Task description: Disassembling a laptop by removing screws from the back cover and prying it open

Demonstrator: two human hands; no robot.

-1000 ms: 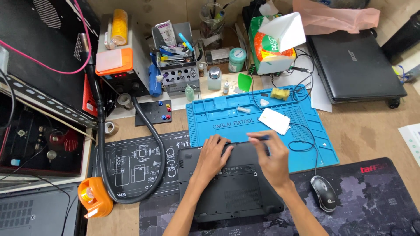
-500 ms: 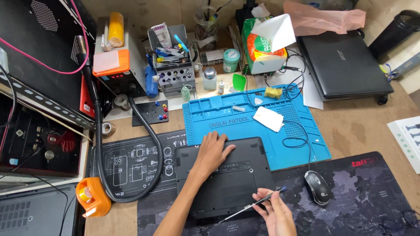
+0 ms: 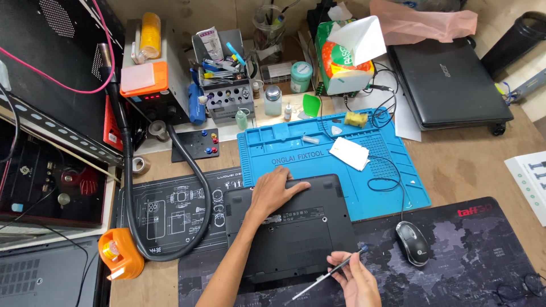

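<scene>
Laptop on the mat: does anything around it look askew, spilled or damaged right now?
No spill or damage shows. The laptop lies bottom-up and slightly skewed, straddling the blue mat and two dark mats. The left hand presses its back edge; the right hand holds a thin tool. A loose cable trails across the blue mat.

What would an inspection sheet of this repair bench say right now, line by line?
Surface: wooden bench under blue work mat and dark desk mat.
Job's things: black laptop lying base up; thin screwdriver.
Clutter: tool caddy, bottles, tissue box, white card.
Grippers: left hand flat on laptop; right hand holding screwdriver.
Cables: black mouse cable, thick black hose.
Surroundings: second closed laptop, mouse.
</scene>
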